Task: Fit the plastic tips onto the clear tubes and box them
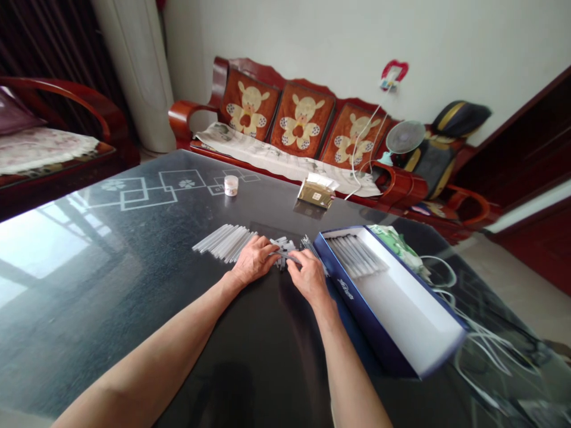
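My left hand (pixel 255 260) and my right hand (pixel 310 276) face each other over the dark table, fingertips closed in a pinch. Between them runs a thin grey tube (pixel 284 254), held at both ends. Just behind and under it lies a small pile of short whitish-grey pieces (pixel 282 244). A row of translucent white tubes (pixel 223 241) lies side by side to the left, partly behind my left hand. Several thin metallic-looking rods (pixel 307 242) rest beside my right hand. At the right stands an open blue box (pixel 404 297), white inside, with similar greyish tubes (pixel 357 254) at its far end.
On the glossy table (pixel 134 267) stand a small white jar (pixel 231 186) and a gold tissue pack (pixel 316 193). A green-and-white packet (pixel 397 244) and white cables (pixel 482 333) lie right of the box. Beyond is a wooden sofa (pixel 185 119) with cushions and a fan (pixel 405 138).
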`<action>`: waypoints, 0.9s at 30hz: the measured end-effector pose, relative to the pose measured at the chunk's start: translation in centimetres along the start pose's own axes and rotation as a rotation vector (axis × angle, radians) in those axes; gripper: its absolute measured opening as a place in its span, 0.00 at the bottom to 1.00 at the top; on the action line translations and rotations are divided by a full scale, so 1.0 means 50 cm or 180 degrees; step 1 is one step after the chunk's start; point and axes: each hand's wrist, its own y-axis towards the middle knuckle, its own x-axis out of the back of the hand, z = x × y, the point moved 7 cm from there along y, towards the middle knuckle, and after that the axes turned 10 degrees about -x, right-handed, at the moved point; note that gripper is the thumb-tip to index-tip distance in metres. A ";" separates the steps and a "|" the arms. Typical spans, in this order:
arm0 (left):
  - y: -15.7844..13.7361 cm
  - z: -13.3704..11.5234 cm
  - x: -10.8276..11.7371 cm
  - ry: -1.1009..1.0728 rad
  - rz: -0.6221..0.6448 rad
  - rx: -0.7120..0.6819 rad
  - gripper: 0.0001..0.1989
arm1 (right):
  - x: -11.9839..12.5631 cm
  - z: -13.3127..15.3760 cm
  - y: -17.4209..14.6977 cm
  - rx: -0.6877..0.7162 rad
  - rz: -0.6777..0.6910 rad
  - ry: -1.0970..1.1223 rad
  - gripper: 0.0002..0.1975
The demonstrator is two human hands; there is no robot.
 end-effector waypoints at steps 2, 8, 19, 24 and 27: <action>0.004 -0.007 0.006 -0.0059 -0.0066 -0.0082 0.16 | 0.019 0.012 0.000 0.0138 0.0056 -0.0310 0.11; 0.006 -0.001 0.053 0.0047 -0.0837 0.0221 0.21 | 0.182 -0.091 0.033 -0.0350 -0.0688 -0.1047 0.12; -0.019 0.108 0.106 -0.0018 -0.1537 0.1820 0.14 | 0.231 -0.298 0.079 -0.2276 0.0284 -0.2308 0.13; 0.003 0.147 0.124 0.0395 -0.0195 0.2162 0.15 | 0.231 -0.313 0.080 -0.2278 0.0198 -0.2317 0.11; 0.017 0.128 0.106 0.0631 0.0815 0.1822 0.15 | 0.237 -0.297 0.090 -0.1876 -0.0266 -0.2148 0.14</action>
